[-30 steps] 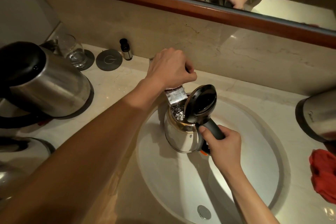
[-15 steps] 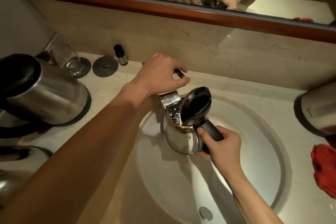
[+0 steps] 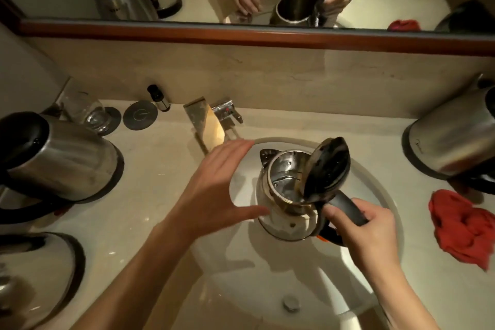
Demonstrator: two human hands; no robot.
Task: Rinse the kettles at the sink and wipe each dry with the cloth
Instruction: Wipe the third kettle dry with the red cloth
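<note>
A steel kettle with its black lid flipped up stands over the white sink basin. My right hand grips its black handle. My left hand hovers open just left of the kettle body, fingers spread, thumb close to the kettle's side. The tap stands behind the basin, with no water visibly running. A red cloth lies crumpled on the counter to the right.
Two steel kettles stand on the counter at the left, another kettle at the right. A glass, a round coaster and a small bottle sit near the back wall. A mirror runs above.
My left hand has let go of the tap lever and come down, open, beside the kettle. The kettle has moved away from the spout and now sits lower over the basin.
</note>
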